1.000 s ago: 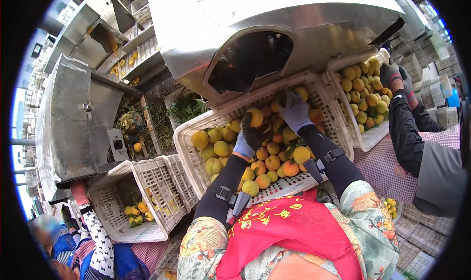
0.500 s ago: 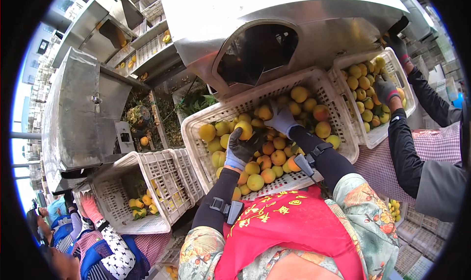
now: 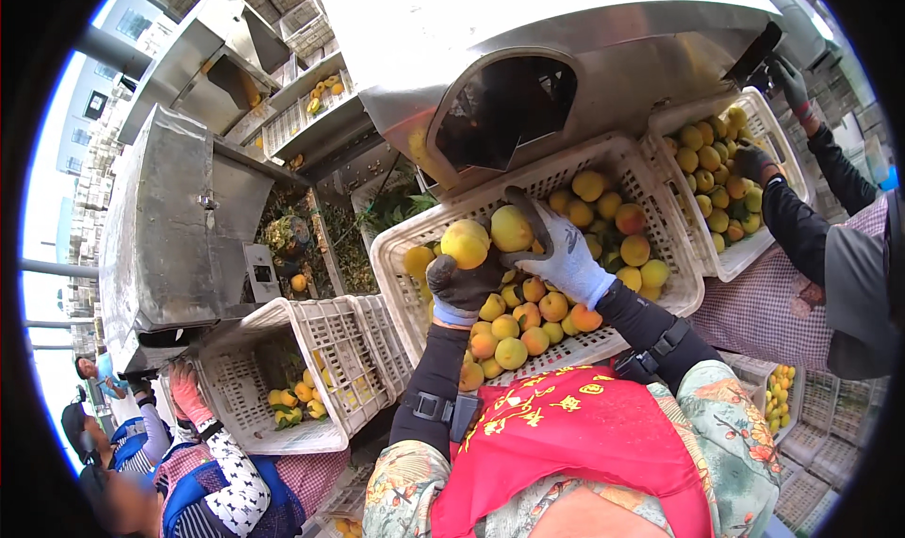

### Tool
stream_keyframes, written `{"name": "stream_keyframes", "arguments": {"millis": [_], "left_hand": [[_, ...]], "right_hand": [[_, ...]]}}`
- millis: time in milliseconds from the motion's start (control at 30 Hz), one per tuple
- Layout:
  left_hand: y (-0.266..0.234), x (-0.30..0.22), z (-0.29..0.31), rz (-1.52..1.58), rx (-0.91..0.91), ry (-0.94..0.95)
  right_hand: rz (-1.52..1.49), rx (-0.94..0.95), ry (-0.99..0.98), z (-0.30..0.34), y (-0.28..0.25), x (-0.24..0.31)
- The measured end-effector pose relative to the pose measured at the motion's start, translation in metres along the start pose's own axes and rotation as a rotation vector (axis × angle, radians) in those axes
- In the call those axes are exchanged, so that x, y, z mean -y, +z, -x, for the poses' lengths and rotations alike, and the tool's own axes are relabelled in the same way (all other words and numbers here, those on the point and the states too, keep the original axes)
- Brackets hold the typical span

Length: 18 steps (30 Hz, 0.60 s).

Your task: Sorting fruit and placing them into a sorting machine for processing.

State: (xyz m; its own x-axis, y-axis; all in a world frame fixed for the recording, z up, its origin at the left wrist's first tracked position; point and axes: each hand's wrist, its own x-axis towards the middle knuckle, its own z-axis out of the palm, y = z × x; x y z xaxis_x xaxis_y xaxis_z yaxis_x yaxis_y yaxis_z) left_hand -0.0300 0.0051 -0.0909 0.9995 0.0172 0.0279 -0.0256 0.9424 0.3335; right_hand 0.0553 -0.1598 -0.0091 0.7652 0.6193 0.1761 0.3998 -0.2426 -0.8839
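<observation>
Just under me, yellow-and-red peaches (image 3: 553, 305) lie in a white slatted plastic crate (image 3: 677, 246). My left hand (image 3: 460, 288), in a grey-and-white glove with a dark palm, is closed round a yellow peach (image 3: 466, 243) above the crate's left half. Close beside it, my right hand (image 3: 567, 255) wears a matching glove. Its fingers curl round another yellow peach (image 3: 512, 228), thumb on the near side. Both peaches are raised over the pile, side by side, with a small gap between them.
A metal housing (image 3: 622, 62) with a dark opening stands behind the crate. To the right, a co-worker's gloved hand (image 3: 757, 163) is in another peach crate (image 3: 801, 185). At left are a tilted crate (image 3: 339, 364), a person's coral glove (image 3: 189, 394) and a metal box (image 3: 156, 218).
My right hand has come up from the pile with a peach in its fingers. My left hand still holds its peach. At right, a co-worker's far hand has risen from the crate.
</observation>
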Motion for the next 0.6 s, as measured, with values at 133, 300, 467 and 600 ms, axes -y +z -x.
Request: {"name": "stream_keyframes", "arguments": {"millis": [133, 300, 467, 600], "left_hand": [[0.03, 0.003, -0.007, 0.137, 0.1, 0.061], [0.04, -0.02, 0.003, -0.376, -0.072, 0.126], [0.073, -0.045, -0.004, -0.442, -0.033, 0.097], [0.049, -0.04, -0.008, -0.428, -0.066, 0.194]], "right_hand": [[0.234, -0.198, -0.203, 0.004, 0.011, -0.005], [-0.08, -0.126, -0.067, -0.001, 0.002, 0.029], [0.024, -0.128, 0.016, -0.015, -0.003, 0.039], [0.236, -0.316, -0.172, -0.033, 0.001, 0.02]]}}
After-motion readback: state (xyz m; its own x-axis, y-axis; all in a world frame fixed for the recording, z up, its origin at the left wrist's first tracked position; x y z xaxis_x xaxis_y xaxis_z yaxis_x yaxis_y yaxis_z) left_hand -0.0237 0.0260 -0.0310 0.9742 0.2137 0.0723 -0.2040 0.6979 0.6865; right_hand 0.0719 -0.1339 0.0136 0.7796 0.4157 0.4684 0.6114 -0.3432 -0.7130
